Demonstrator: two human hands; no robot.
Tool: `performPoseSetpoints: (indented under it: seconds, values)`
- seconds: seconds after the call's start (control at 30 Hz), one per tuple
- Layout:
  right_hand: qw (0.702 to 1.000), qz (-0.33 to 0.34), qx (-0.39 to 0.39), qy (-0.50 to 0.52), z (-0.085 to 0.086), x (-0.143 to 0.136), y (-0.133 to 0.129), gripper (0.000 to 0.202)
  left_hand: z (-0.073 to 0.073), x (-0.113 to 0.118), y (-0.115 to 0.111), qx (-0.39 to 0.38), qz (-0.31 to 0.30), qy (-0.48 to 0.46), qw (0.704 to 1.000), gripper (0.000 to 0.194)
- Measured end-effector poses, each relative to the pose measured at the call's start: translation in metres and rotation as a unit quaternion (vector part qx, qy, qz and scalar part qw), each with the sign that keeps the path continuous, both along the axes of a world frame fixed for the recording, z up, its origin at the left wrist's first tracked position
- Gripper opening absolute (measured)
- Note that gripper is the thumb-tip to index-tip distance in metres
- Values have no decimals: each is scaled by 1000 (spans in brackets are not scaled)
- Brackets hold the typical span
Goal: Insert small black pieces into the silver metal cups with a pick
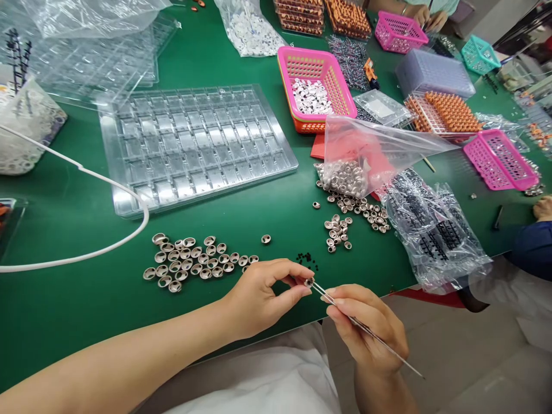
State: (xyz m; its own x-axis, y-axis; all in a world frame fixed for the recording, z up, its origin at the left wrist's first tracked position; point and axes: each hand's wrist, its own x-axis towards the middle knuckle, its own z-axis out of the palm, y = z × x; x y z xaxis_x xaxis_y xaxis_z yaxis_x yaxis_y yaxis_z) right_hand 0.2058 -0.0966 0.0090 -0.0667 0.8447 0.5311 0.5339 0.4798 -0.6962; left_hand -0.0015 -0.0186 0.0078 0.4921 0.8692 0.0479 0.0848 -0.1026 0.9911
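Note:
My left hand pinches a small silvery metal cup with a hole in it, near the table's front edge. Metal tweezers are gripped in my right hand, and their tips reach the cup. Whether the tips hold a tiny part is too small to tell. Tiny black pieces lie scattered just beyond my fingertips. To the left spreads a group of similar metal cups, with one lone cup apart. More loose cups lie to the right.
A clear compartment tray lies behind the cups. A white cable loops at left. A pink basket holds white pieces; a plastic bag holds metal cups. Bagged black parts overhang the right edge. Other people's hands show at the far side.

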Motion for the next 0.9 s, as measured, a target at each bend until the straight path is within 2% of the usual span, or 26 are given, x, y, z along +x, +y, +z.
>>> performPoseSetpoints:
  seconds: [0.2, 0.37, 0.5, 0.9]
  values:
    - [1000, 7, 18, -8, -1, 1, -1, 39, 0, 0, 0, -8, -1, 3, 1000, 14]
    - [1000, -4, 16, -11, -1, 0, -1, 36, 0, 0, 0, -9, -3, 4, 1000, 14]
    - [1000, 12, 25, -4, -2, 1, -1, 37, -1, 0, 0, -11, -5, 2, 1000, 15]
    - [1000, 5, 9, -4, 2, -1, 1, 37, -1, -1, 0, -9, -10, -1, 1000, 15]
